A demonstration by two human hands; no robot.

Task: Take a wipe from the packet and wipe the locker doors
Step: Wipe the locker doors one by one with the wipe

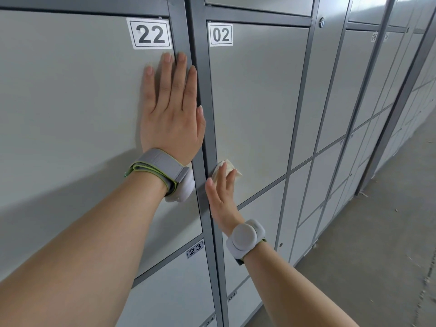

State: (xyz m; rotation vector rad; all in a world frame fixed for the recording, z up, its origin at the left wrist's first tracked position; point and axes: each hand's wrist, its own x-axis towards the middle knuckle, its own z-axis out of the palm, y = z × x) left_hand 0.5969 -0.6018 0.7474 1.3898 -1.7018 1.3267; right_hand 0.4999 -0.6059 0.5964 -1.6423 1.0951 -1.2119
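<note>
Two light grey locker doors face me: door 22 on the left and door 02 on the right, split by a dark grey frame post. My left hand lies flat with straight fingers on the right edge of door 22, just under its number label. My right hand presses a crumpled white wipe with straight fingers against the lower left corner of door 02. Most of the wipe is hidden under the fingers. The wipe packet is not in view.
Door 23 sits below door 22. More locker columns run off to the right, with a dark post standing out from them. A grey concrete floor lies along the lockers' foot at the right.
</note>
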